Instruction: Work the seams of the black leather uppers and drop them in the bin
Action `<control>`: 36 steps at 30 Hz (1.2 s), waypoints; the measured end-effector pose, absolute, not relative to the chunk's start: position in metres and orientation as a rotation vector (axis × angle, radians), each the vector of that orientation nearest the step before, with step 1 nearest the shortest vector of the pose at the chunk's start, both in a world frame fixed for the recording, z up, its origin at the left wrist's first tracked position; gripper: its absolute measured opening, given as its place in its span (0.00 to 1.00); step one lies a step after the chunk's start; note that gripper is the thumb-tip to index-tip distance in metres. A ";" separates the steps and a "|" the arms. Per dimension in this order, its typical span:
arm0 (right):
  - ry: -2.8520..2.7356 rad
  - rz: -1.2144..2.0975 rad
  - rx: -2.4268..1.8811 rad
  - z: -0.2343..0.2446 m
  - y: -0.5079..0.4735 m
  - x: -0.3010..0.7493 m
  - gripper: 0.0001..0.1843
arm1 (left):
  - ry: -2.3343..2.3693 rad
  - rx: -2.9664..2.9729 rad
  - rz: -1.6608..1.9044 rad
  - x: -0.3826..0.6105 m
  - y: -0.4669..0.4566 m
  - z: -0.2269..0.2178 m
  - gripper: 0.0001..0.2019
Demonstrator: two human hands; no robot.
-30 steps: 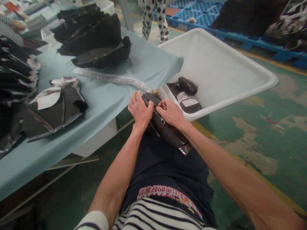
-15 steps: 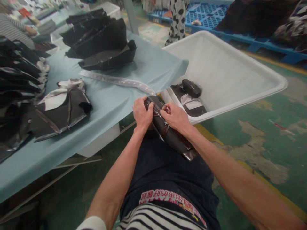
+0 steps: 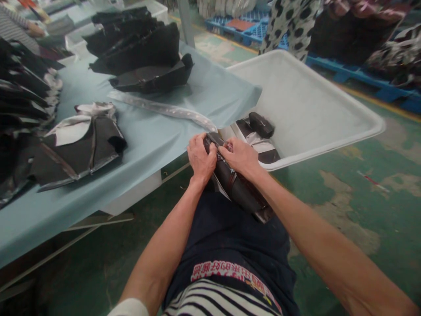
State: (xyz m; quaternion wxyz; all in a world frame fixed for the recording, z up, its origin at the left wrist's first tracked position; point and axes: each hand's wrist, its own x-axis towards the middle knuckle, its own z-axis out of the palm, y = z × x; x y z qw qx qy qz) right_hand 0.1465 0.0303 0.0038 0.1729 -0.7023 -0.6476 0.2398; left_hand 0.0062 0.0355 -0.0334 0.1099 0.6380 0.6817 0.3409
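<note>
Your left hand [image 3: 201, 158] and right hand [image 3: 242, 157] have their fingers closed, pinching the far end of the dark bundle [image 3: 242, 188], off the worktop's [image 3: 158, 139] right side, nearer than the white bin [image 3: 312, 105]. A loosened left grip could let it twist or slip.

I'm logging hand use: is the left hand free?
No, the left hand grips the dark item near its far end.

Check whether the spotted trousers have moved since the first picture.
Yes: against the white bin, the spotted trousers have shifted rightward, from left of its far corner to behind it.
</note>
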 end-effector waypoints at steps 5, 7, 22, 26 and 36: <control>-1.786 0.697 -2.018 0.004 0.032 0.146 0.19 | 2.006 1.826 1.045 0.008 0.036 -0.031 0.21; -1.825 0.645 -1.970 0.006 0.037 0.146 0.19 | 1.992 1.814 1.042 0.006 0.038 -0.028 0.20; -2.243 0.639 -1.729 0.008 0.073 0.151 0.14 | 1.952 1.736 0.991 -0.003 0.045 -0.018 0.17; -2.228 0.640 -1.739 0.008 0.073 0.148 0.13 | 1.994 1.760 0.971 -0.004 0.047 -0.014 0.15; -1.975 0.694 -1.804 -0.001 0.058 0.142 0.14 | 2.093 1.783 0.888 -0.001 0.056 -0.012 0.11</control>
